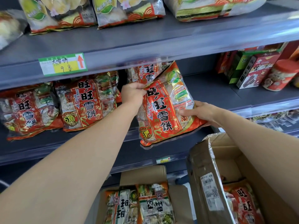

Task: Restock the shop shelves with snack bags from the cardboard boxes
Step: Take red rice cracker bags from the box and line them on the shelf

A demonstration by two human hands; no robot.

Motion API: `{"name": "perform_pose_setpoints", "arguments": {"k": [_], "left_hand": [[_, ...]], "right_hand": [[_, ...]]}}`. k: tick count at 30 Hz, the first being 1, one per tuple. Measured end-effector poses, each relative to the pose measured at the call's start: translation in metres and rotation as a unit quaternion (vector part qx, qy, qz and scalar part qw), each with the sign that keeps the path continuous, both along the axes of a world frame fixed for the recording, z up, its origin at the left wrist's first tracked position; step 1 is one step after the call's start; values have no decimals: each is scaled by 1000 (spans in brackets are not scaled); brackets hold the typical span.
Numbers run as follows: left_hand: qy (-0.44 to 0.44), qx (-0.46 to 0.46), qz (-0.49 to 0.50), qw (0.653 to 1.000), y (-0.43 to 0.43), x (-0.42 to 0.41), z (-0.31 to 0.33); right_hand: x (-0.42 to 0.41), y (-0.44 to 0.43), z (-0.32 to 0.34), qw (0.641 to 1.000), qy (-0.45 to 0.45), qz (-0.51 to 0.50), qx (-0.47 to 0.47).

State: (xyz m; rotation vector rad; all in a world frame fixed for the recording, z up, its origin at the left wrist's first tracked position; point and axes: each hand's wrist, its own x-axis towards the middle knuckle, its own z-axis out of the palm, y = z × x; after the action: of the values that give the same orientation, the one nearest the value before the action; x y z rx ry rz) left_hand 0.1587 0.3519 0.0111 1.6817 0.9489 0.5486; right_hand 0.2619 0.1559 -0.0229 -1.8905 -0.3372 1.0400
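Observation:
I hold a red and clear snack bag [163, 110] with black lettering, tilted, in front of the middle shelf [210, 92]. My left hand [132, 92] pinches its upper left edge. My right hand [202, 112] grips its lower right side. Behind it another such bag [145, 71] stands on the shelf. Two more of these bags [87, 101] [27, 110] stand to the left. At the lower right an open cardboard box [210, 175] holds a red bag [242, 206]. A second open box [142, 175] below holds several bags [139, 206].
The upper shelf [145, 39] carries green-labelled snack bags [56, 13] and a price tag [63, 63]. Red boxes and a round tub [281, 75] stand at the right of the middle shelf. Small packets [275, 118] lie on a lower shelf at the right.

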Motion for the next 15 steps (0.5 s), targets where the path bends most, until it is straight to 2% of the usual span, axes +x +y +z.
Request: {"name": "perform_pose_setpoints", "arguments": {"k": [6,9,11,13,15], "left_hand": [[-10,-13,-2,1000,5,-3,-13],[102,-10,36,994,11,-9,-27],[166,-100,23,981,13,-15,-34],[188,-193,-42,962,13,-19,-42],[178,-207,-79,959,15,-19,-45]], "right_hand": [[2,6,-15,1000,16,-22,7],[3,8,-27,998,33,-50,9],[5,9,-32,996,45,-70,19],[8,11,-36,995,56,-84,29],[12,13,-37,994,64,-84,35]]}}
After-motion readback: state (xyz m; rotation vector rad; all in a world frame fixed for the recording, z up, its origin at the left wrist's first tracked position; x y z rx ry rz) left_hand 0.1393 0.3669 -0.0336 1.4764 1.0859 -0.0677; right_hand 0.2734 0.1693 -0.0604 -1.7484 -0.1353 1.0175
